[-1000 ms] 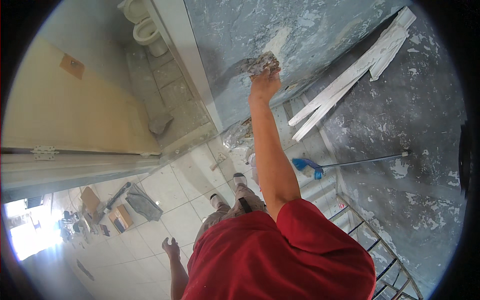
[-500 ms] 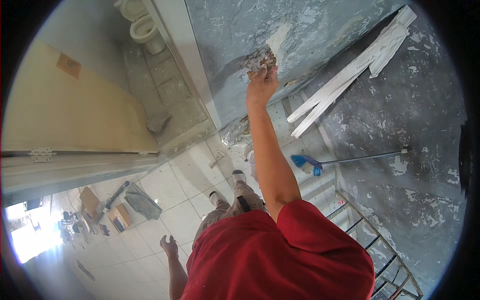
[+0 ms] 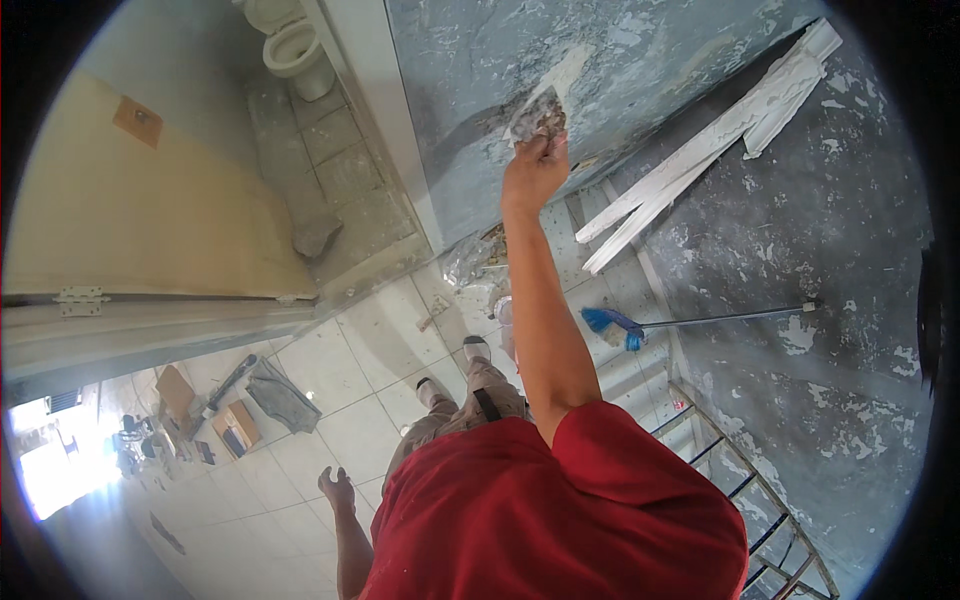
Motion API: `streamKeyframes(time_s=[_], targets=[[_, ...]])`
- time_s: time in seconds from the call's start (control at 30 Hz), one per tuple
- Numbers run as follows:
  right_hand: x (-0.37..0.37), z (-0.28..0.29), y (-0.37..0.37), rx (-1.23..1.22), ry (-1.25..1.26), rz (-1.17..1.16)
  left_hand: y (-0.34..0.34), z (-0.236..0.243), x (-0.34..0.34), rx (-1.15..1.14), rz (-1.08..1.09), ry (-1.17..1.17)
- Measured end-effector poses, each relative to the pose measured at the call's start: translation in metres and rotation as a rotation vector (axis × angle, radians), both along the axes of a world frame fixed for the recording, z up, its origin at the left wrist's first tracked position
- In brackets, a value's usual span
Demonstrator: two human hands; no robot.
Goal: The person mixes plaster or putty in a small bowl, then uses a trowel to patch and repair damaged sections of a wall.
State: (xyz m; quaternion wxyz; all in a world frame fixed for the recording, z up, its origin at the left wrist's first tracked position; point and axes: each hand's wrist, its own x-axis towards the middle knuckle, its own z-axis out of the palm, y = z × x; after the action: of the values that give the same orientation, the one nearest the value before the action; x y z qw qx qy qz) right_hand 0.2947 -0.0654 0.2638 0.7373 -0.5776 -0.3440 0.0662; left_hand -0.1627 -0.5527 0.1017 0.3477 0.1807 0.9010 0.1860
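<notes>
The grip of the right hand (image 3: 536,176) is pinched on the lower edge of a crumpled, mottled grey-brown wad (image 3: 541,114), material unclear, at the patchy blue-grey plaster wall (image 3: 470,60). The wad is probably light, pliable and crumbly; hold this edge broadly. The left hand (image 3: 338,490), loosely curled, apparently unladen, hangs well apart from the wall.

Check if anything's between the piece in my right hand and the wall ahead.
Nothing visible: the piece in your right hand appears to be against the wall. The broom and white strips are off to the right.
</notes>
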Motion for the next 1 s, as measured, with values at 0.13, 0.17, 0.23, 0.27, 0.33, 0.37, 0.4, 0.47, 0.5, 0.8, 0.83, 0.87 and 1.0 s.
streamKeyframes(time_s=[0.13, 0.17, 0.23, 0.27, 0.33, 0.37, 0.4, 0.47, 0.5, 0.8, 0.83, 0.87, 1.0], targets=[[0.015, -0.005, 0.015, 0.038, 0.107, -0.021, 0.003, -0.001, 0.002, 0.033, -0.005, -0.029], [0.016, -0.006, 0.017, 0.067, 0.072, -0.033, 0.004, -0.002, 0.002, 0.04, -0.011, -0.026], [-0.009, 0.0, 0.011, 0.022, -0.082, -0.055, -0.001, -0.004, -0.002, 0.037, -0.011, -0.018], [-0.022, 0.005, 0.004, -0.019, -0.236, -0.079, -0.004, -0.005, -0.004, 0.037, -0.014, -0.012], [-0.031, 0.021, -0.018, -0.096, -0.121, 0.098, -0.004, 0.001, -0.001, 0.014, -0.009, -0.007], [-0.028, 0.029, -0.024, -0.099, -0.101, 0.127, 0.0, 0.003, 0.001, -0.005, -0.006, -0.003], [-0.023, 0.035, -0.029, -0.1, -0.081, 0.158, 0.004, 0.005, 0.004, -0.006, -0.003, -0.004], [0.004, 0.035, -0.014, -0.011, -0.23, 0.014, 0.01, 0.008, 0.005, 0.023, -0.027, -0.01], [0.017, 0.034, -0.004, 0.083, -0.377, -0.133, 0.011, 0.009, 0.004, -0.005, -0.035, -0.032], [-0.016, -0.019, -0.025, 0.053, -0.686, 0.084, 0.003, 0.005, 0.008, -0.063, -0.092, 0.0], [-0.031, -0.029, -0.031, 0.036, -0.687, 0.221, -0.013, 0.0, -0.009, -0.066, -0.083, 0.016], [-0.052, -0.026, -0.035, 0.052, -0.654, 0.243, -0.039, -0.005, -0.038, -0.068, -0.099, 0.102], [0.001, -0.009, -0.035, 0.051, -0.692, 0.072, -0.008, 0.011, -0.02, -0.03, -0.082, -0.001]])
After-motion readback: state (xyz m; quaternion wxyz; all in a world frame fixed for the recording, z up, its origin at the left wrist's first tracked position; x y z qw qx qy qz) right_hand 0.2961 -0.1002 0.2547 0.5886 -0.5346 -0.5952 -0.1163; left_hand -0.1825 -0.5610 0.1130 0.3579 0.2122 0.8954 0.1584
